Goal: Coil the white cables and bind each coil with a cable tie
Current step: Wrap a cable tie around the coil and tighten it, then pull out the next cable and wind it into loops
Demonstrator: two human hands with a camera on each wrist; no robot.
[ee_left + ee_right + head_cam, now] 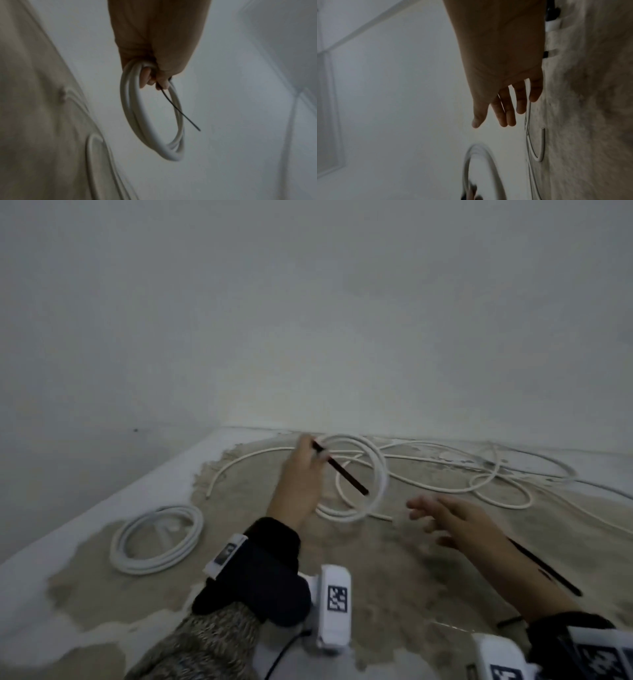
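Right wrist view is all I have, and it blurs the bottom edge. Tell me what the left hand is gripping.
Observer: The left hand grips a coil of white cable and pinches a black tie with it; the tie is not yet round the coil.
Operator: Report any coils already put down.
Observer: A second coil lies on the floor to the person's left, apart from both hands. I cannot tell if it is bound.
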